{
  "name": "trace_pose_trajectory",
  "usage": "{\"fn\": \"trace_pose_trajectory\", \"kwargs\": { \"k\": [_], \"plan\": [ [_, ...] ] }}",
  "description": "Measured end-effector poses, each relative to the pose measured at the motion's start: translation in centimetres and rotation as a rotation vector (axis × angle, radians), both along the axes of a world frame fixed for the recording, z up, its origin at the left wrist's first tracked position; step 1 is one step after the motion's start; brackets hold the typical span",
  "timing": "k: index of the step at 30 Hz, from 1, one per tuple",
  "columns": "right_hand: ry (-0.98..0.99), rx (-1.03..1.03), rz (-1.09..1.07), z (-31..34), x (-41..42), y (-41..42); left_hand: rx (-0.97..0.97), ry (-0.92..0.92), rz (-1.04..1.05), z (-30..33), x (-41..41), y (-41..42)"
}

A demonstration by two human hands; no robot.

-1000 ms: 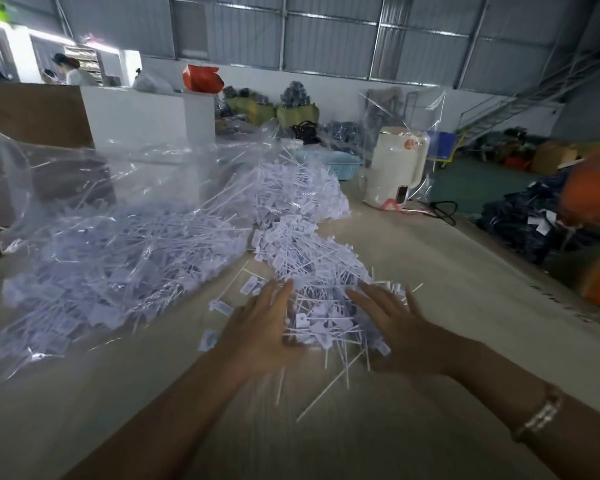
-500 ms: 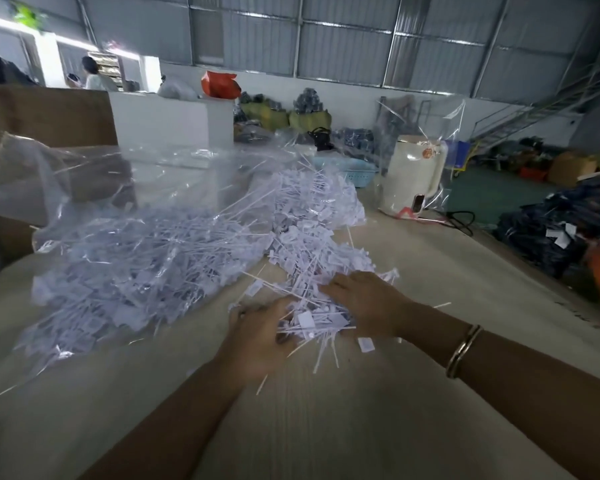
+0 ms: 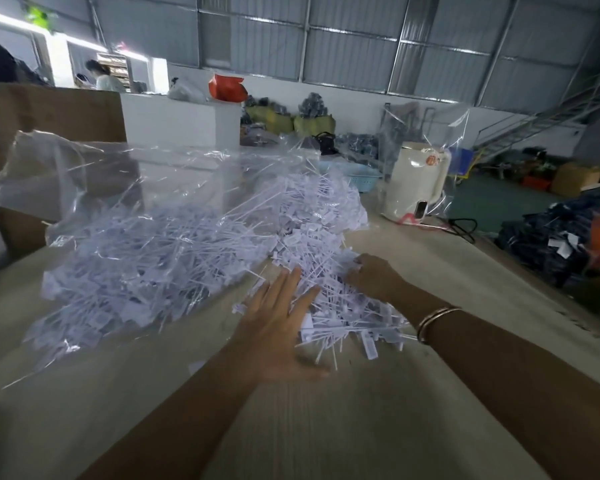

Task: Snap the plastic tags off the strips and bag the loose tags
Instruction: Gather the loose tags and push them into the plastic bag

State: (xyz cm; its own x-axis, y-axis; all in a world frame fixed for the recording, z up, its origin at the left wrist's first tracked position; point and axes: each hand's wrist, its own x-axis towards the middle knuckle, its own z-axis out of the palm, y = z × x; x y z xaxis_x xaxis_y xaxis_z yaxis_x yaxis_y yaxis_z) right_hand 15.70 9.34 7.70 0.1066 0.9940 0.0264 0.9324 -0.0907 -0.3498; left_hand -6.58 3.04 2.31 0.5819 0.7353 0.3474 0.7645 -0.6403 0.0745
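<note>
While the left hand (image 3: pixel 278 327) lies flat and the right hand (image 3: pixel 373 277) curls into the loose tags (image 3: pixel 329 268) on the counter (image 3: pixel 326 427), a hasty sweep toward the clear bag (image 3: pixel 136 237) could scatter them.

No readable text; tags (image 3: pixel 312 216) perhaps printed, too blurred; round sticker on white appliance (image 3: pixel 417 181) illegible
</note>
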Motion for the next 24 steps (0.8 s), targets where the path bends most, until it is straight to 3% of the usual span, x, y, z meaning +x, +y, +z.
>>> {"fn": "trace_pose_trajectory", "kwargs": {
  "k": [3, 6, 9, 11, 15, 16, 18, 20, 24],
  "plan": [
    [0.039, 0.153, -0.048, 0.4, -0.2, 0.5, 0.030, 0.115, 0.058, 1.0, 0.0, 1.4],
    [-0.057, 0.322, 0.118, 1.4, 0.2, 0.0, -0.097, 0.210, 0.160, 2.5, 0.0, 2.7],
    [-0.326, 0.152, 0.434, 1.3, 0.0, -1.3, -0.308, 0.121, 0.179, 3.4, 0.2, 3.4],
    [-0.457, 0.059, 0.496, 1.6, -0.2, -1.9, -0.243, 0.081, 0.125, 3.1, 0.2, 3.4],
    [-0.110, 0.340, 0.498, 3.9, -1.1, -2.1, -0.046, 0.143, 0.065, 2.2, -0.1, 3.6],
    [-0.123, 0.274, 0.535, 4.2, -1.4, -2.0, -0.037, 0.145, 0.047, 2.2, -0.3, 3.7],
    [-0.420, -0.026, 0.586, 3.3, -2.4, -1.8, -0.025, 0.126, 0.021, 2.1, -0.5, 3.9],
    [-0.647, -0.197, 0.615, 1.5, -3.4, -2.1, 0.006, 0.095, 0.017, 2.1, -0.6, 4.1],
    [-0.693, -0.093, 0.609, -1.2, -5.2, -1.9, -0.016, 0.147, 0.052, 1.9, -0.8, 4.1]
  ]
}}
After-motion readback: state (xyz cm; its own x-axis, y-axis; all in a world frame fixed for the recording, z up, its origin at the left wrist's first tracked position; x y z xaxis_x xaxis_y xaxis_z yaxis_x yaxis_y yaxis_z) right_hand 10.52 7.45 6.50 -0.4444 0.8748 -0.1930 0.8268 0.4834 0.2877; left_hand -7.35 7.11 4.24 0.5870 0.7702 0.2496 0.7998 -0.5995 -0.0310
